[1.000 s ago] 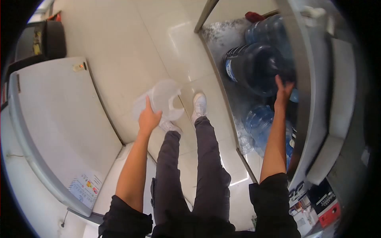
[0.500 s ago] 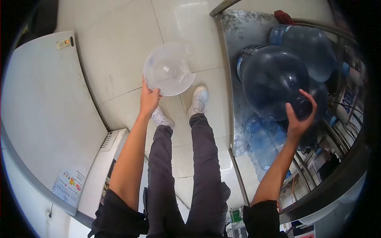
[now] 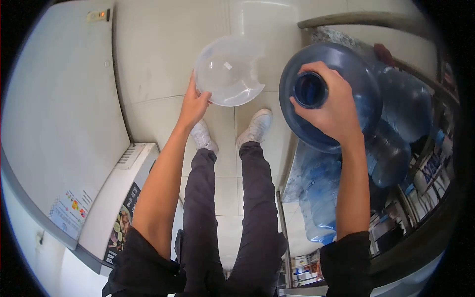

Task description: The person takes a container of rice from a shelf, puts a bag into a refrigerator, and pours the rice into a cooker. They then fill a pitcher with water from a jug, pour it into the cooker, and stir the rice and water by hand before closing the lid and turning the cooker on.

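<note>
My left hand [image 3: 195,103] pinches the near left rim of a clear plastic bowl [image 3: 230,74], which has a bite-shaped gap in its right side and a small white label at its centre. The bowl is held above the tiled floor, in front of my shoes. My right hand [image 3: 332,99] is wrapped round the neck of a big blue water jug [image 3: 363,74]. The jug's round mouth [image 3: 310,90] faces up toward me, with no cap on it. Its base is hidden beneath its own shoulder.
More water jugs [image 3: 403,104] lie on the metal-topped stand [image 3: 297,180] at the right, with clear blue bottles [image 3: 319,198] nearer me. A metal rail [image 3: 366,21] runs along the far side. A white chest-like appliance [image 3: 59,109] stands at the left.
My right hand has tipped the jug from lying on its side to mouth-up, bringing its neck left and up. The bowl in my left hand has shifted slightly right and farther away.
</note>
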Demonstrator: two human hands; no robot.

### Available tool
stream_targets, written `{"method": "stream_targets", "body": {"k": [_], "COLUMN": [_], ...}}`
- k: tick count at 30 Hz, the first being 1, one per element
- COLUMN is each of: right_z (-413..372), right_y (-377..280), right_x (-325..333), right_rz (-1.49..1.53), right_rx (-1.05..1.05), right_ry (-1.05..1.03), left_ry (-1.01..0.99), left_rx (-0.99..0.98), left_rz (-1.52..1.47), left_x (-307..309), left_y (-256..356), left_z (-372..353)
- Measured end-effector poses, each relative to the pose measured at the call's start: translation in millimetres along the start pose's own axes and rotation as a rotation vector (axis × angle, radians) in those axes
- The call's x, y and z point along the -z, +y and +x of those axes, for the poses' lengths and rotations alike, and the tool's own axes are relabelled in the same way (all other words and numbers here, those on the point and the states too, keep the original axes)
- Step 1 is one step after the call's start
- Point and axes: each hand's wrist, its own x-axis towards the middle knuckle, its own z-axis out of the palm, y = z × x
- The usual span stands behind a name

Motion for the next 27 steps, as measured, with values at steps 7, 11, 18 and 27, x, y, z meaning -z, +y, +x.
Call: {"method": "stream_targets", "body": {"k": [7,11,18,27], "right_z": [54,91,114,108], "right_y": [-25,-32,-19,3], "right_x": [-100,-147,-219,-273], "right_rz": [-0.190,-0.330,-0.446,-0.510], "right_rx": [0.081,-0.032,-0.049,-0.028], "right_ry": [-0.304,-0.541,-0.673,-0.710], "left_ry": [0.055,0.110,0.138,0.218], "left_rx": [-0.012,-0.049,-0.034,-0.070], "left_rz": [-0.057,-0.006,-0.040,0.049], "left_x": [30,48,52,59], "left_y": [-20,-40,-71,-96], "left_z": [-5,-9,-5,-3]}}
